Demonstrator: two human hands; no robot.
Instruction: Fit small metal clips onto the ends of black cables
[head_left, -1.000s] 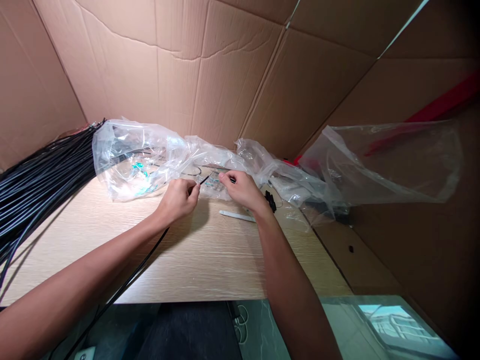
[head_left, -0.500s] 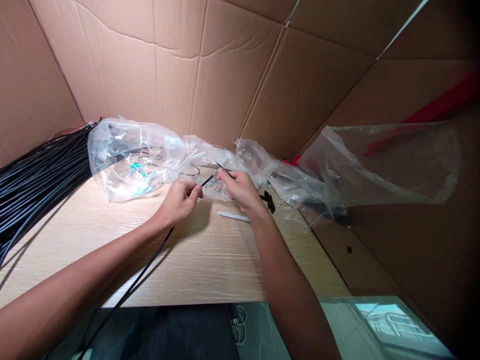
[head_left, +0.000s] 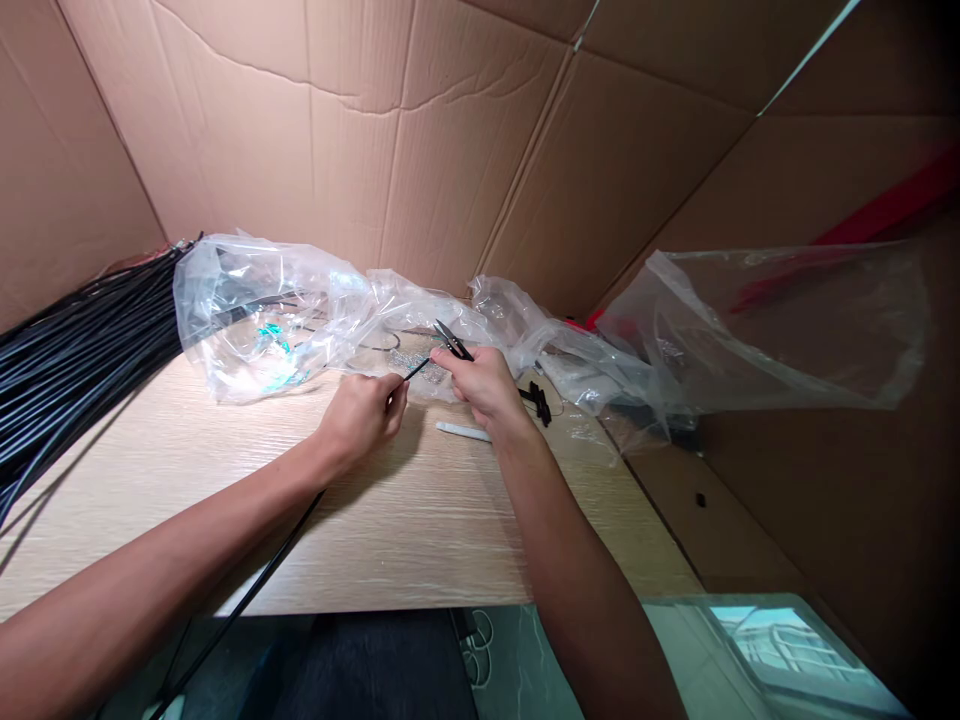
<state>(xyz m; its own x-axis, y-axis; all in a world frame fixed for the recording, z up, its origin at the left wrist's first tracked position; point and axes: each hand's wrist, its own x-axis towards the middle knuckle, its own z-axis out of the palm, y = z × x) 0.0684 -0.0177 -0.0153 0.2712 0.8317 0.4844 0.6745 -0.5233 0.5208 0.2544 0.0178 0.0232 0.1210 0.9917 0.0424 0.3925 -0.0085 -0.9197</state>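
My left hand [head_left: 364, 412] is closed round a thin black cable [head_left: 259, 585], whose end sticks out toward my right hand. From the left hand the cable runs down past the table's front edge. My right hand [head_left: 480, 383] holds small dark snips [head_left: 453, 342], their pointed blades aimed up and left, slightly apart. The right thumb and fingertip meet at the cable's end; whether they pinch it I cannot tell. Behind both hands lies a clear plastic bag [head_left: 420, 318] with small metallic pieces [head_left: 420, 368] on it.
A thick bundle of black cables [head_left: 90, 350] lies at the left. Small black parts [head_left: 537, 402] and a whitish strip [head_left: 463, 431] are on the wooden table [head_left: 420, 540] near my right wrist. Cardboard walls [head_left: 337, 150] stand behind, and another clear bag [head_left: 787, 330] spreads at the right.
My left hand has rolled over, knuckles now more upward, and shifted slightly left. The snips have turned in my right hand, so their blades show more fully.
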